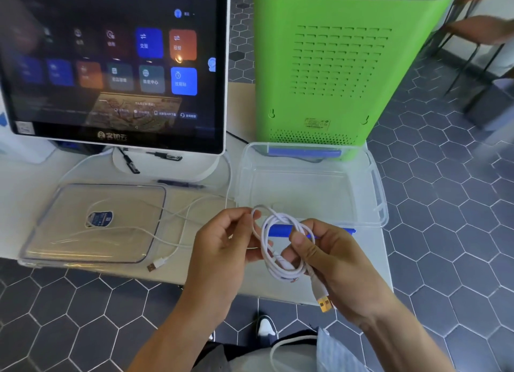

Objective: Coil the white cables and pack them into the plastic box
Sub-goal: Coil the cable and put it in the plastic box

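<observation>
My right hand [331, 257] pinches the coil [281, 249] just near of the box [375, 182], left hand [222, 241] holding its top loop; a loosened pinch could spring it open.

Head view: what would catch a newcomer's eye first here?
Front and centre, the left hand and right hand hold a coiled white cable over the table's near edge. Just behind it sits the open clear plastic box, backed by a bright green machine, with a lit touchscreen at left.
</observation>
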